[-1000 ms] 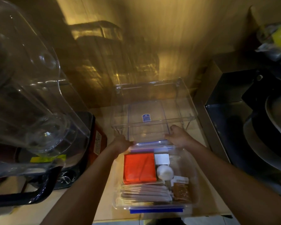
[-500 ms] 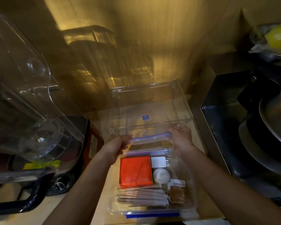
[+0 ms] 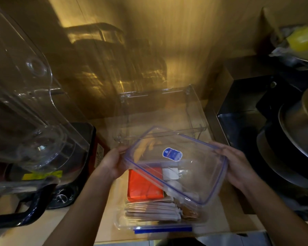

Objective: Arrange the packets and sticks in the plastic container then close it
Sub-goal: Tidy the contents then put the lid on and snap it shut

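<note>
A clear plastic container (image 3: 126, 225) sits on the wooden counter near its front edge. Inside lie an orange packet (image 3: 143, 185), white packets (image 3: 170, 174) and a bundle of pale sticks (image 3: 151, 210). A clear lid (image 3: 188, 174) with a blue seal rim and a blue sticker hangs tilted over the container's far half. My left hand (image 3: 112, 164) grips the lid's left corner and my right hand (image 3: 236, 164) grips its right edge. A blue clip shows on the container's near rim.
A clear blender jug (image 3: 25, 107) on a dark base stands at the left. A clear open rack (image 3: 167, 112) stands behind the container. Metal pans (image 3: 299, 132) and a dark steel unit fill the right side. A yellow thing (image 3: 302, 39) sits top right.
Both hands have lifted the lid off the rack behind and brought it toward me, tilted over the container. The camera view has shifted slightly.
</note>
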### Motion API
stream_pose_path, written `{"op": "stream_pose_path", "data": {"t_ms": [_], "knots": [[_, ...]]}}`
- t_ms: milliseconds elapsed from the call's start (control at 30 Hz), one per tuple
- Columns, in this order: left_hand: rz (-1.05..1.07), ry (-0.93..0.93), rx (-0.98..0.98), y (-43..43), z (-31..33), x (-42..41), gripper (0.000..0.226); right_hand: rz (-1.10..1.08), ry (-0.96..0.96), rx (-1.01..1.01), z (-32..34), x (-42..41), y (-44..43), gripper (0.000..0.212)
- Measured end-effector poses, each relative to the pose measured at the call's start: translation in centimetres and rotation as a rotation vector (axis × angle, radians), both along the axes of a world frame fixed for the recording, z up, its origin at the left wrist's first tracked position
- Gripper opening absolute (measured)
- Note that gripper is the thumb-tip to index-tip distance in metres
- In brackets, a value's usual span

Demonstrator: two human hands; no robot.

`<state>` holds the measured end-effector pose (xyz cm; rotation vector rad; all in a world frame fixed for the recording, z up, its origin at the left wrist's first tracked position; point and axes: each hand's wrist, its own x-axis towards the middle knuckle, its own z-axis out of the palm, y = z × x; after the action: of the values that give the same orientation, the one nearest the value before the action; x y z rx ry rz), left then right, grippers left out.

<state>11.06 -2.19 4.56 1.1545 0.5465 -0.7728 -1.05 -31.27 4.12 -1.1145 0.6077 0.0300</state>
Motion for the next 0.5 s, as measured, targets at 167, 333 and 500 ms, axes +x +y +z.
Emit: {"op": "stream_pose_path", "data": {"t_ms": [167, 333, 500], "knots": [[-0.356, -0.073, 0.083, 2.2, 1.0, -3.2, 0.034, 0.094, 0.020, 0.015, -0.4, -1.4, -1.0, 0.028], [-0.063, -0.392, 0.556, 2.6, -0.4, -7.5, 0.024, -0.029, -0.011, 0.165, -0.8, -0.9, 0.7, 0.052], [0.183, -0.410, 0.610, 2.6, -3.2, -11.4, 0.022, 0.073, -0.009, -0.062, -2.0, -1.6, 3.8, 0.052]]}}
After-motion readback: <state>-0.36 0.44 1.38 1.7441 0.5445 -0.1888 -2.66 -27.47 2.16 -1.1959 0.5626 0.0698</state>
